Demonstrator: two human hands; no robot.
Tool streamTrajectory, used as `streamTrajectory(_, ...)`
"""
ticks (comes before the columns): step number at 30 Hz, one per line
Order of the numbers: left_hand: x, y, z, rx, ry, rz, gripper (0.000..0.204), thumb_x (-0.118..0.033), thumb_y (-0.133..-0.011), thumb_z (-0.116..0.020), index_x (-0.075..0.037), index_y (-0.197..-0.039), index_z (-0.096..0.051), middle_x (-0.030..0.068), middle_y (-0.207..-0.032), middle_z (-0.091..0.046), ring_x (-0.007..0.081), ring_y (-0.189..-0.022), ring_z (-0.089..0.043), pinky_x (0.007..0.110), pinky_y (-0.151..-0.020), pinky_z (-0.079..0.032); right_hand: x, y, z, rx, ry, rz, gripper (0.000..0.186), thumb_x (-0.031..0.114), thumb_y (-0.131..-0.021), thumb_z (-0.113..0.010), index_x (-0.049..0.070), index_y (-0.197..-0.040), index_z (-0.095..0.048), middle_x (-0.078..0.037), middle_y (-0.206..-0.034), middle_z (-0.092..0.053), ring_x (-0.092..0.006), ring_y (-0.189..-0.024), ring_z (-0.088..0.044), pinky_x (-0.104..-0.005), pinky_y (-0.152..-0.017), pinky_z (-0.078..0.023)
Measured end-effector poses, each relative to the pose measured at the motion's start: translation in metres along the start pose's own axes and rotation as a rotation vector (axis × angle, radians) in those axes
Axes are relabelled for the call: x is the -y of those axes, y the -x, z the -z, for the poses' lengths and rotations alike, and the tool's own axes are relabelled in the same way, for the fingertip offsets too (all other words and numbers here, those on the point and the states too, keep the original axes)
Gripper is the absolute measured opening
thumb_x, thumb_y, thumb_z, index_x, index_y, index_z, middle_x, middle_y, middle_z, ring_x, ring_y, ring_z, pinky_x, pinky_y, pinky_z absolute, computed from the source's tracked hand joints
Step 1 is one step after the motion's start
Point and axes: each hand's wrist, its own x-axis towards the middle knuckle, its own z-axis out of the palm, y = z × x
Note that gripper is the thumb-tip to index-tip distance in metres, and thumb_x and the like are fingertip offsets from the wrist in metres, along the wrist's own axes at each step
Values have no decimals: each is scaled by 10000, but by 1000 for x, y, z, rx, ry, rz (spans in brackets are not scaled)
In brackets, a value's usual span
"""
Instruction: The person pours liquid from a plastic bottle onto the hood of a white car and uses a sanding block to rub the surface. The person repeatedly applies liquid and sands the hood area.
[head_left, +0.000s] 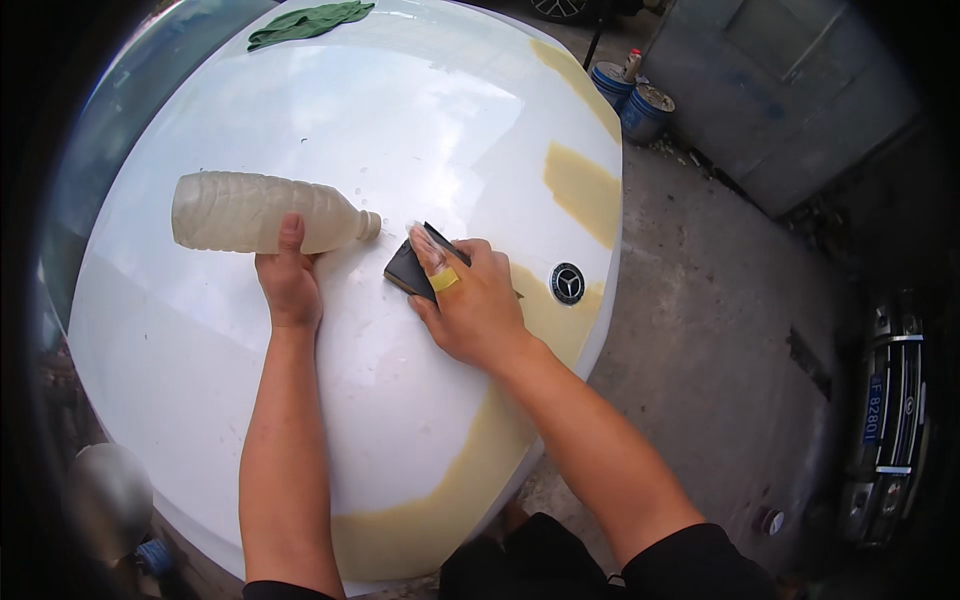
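Note:
My left hand (290,280) grips a cloudy, ribbed plastic bottle (250,212) with its thumb on the near side. The bottle lies tipped over on its side above the white car hood (230,370), its uncapped-looking neck pointing right; small droplets show near the mouth. My right hand (470,305) is closed over a dark block wrapped in what looks like sandpaper (405,268), set on the hood just right of the bottle neck. One right finger has a whitish covering and yellow tape (444,279) around it.
Yellowish patches (582,190) mark the hood's front edge, beside a round emblem (567,284). A green cloth (308,23) lies at the far end. Beyond stand blue buckets (647,110) and a grey metal panel (780,90); a car bumper (890,430) is at right.

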Motion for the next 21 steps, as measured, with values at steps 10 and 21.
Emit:
streamTrajectory(10, -1, 1, 5, -13, 4, -35, 607, -408, -965, -648, 13, -1359, -460, 115, -1297, -546, 248, -1201, -546, 417, -1052, -449, 21, 96, 7, 0, -51, 70, 822, 141, -748, -815, 148, -1481, -443, -33, -1428, -547, -334, -1165, -535, -459, -984, -401)
streamTrajectory(21, -3, 1, 7, -31, 0, -19, 651, -443, -953, -659, 22, -1361, -455, 120, -1288, -551, 258, -1195, -552, 422, -1030, -473, 30, 111, 1, 14, -19, 38, 697, 186, -799, -754, 124, -1441, -491, -28, -1440, -534, -337, -1156, -515, -464, -970, -395)
